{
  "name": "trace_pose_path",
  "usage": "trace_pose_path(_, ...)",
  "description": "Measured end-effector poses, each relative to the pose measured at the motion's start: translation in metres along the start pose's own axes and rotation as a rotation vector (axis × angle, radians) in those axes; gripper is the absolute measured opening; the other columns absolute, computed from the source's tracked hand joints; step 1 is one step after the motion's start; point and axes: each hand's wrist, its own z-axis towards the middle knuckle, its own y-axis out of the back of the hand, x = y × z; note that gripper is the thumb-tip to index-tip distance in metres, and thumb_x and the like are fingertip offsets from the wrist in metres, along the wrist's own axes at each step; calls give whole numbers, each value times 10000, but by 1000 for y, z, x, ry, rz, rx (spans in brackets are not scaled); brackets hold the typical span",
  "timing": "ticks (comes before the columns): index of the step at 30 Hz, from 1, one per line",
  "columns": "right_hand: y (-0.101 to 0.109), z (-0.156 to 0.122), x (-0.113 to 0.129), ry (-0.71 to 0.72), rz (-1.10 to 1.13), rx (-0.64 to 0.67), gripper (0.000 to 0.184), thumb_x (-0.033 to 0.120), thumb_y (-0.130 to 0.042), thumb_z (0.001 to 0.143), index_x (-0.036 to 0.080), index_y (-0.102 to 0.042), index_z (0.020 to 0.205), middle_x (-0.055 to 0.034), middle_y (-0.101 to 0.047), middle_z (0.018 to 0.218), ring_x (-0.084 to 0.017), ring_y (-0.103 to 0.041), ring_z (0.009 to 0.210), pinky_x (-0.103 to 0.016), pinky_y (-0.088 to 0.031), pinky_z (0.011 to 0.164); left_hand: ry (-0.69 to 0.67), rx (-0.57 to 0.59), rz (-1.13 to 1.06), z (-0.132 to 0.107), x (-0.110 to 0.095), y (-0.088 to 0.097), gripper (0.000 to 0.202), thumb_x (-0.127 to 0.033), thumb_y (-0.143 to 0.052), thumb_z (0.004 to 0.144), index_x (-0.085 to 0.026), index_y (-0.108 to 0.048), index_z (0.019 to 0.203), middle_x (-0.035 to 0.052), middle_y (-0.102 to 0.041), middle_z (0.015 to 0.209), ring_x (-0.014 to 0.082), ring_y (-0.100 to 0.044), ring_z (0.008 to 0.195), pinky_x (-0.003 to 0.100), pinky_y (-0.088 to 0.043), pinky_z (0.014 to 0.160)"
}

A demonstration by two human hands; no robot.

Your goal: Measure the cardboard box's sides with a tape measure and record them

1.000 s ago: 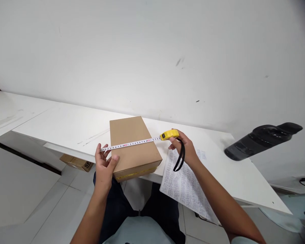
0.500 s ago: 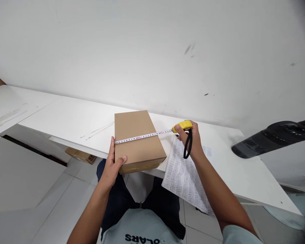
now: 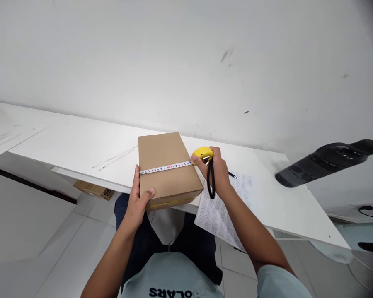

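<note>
A closed brown cardboard box [image 3: 161, 149] rests on the white table, its near edge by the table's front. My left hand [image 3: 137, 206] grips the box's left side, thumb on the top and fingers along the side, at the end of the tape. The white tape blade [image 3: 157, 169] lies across the box top from left to right. In my right hand [image 3: 220, 174] is a yellow tape measure [image 3: 202, 152], held at the box's right edge. Its black wrist strap [image 3: 210, 182] hangs down below.
Written sheets of paper [image 3: 216, 215] lie right of the box, partly over the table [image 3: 96, 140] edge, with a pen [image 3: 233, 175] on them. A dark bottle [image 3: 313, 165] stands at the right. Another cardboard box [image 3: 93, 189] sits below the table on the left.
My right hand has moved left with the tape measure up to the box's right edge, and the blade out of it is shorter. The pen has come into view. My left hand stays.
</note>
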Motion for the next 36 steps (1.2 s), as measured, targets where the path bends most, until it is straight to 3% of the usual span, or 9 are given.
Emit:
trace_pose_path(4,0,-4,-13,-35,89,22,605,735,-575,844,249,-521,1201,-61,-736,913,-248,-680,766,-365,-508,715,-18,0,-13,1,0,0,874,-337,-664,871,-365,-222,1623,2,-314,1679,266,-330,1532,414,-305,1242)
trace_pose_path(9,3,1,-25,-13,79,107,708,740,-539,858,244,-470,1358,-52,-740,880,-224,-655,638,-351,-517,620,-17,3,11,1,1,0,886,-344,-649,875,-349,-187,1632,16,-317,1679,275,-323,1534,442,-235,1267)
trace_pose_path(12,9,2,-37,64,-36,180,909,708,-598,834,197,-314,1530,-67,-747,898,-245,-668,654,-356,-515,614,-6,11,4,2,1,1,880,-348,-655,879,-361,-193,1628,5,-303,1685,268,-304,1541,429,-230,1266)
trace_pose_path(15,22,1,-59,160,-247,297,1011,606,-654,842,189,-154,1616,-101,-740,1078,-261,-697,748,-362,-515,670,2,1,-2,3,0,2,876,-346,-675,869,-374,-224,1619,-5,-317,1680,260,-306,1541,419,-225,1267)
trace_pose_path(18,41,5,-90,148,-444,408,782,470,-567,940,220,-240,1605,-99,-715,1188,-261,-710,905,-352,-516,764,6,-40,-10,5,-2,0,865,-338,-701,848,-390,-280,1602,-22,-328,1675,260,-315,1537,402,-224,1269)
trace_pose_path(22,63,26,-130,-146,-768,412,587,373,-400,1022,143,-341,1558,-171,-709,1236,-296,-684,1085,-360,-498,833,30,-83,-42,7,-6,-4,852,-328,-723,826,-401,-336,1581,-29,-358,1661,263,-360,1513,393,-236,1266)
trace_pose_path(25,69,43,-150,-274,-873,423,513,330,-350,1029,73,-454,1460,-246,-716,1181,-337,-701,1027,-392,-492,780,46,-96,-38,8,-8,-6,855,-325,-729,816,-399,-347,1577,-27,-371,1654,265,-382,1500,404,-240,1265)
trace_pose_path(29,71,50,-164,-226,-897,470,416,319,-305,1047,131,-643,1199,-213,-745,1065,-319,-710,952,-383,-476,755,47,-112,-9,8,-9,-5,854,-326,-731,813,-393,-353,1576,-27,-365,1656,270,-361,1511,416,-220,1270)
trace_pose_path(36,66,35,-169,-61,-853,448,223,368,-528,998,221,-656,1106,-112,-757,948,-269,-693,855,-336,-429,730,62,-126,-10,10,-10,-7,843,-322,-721,809,-422,-362,1565,-40,-385,1643,266,-374,1505,420,-247,1262)
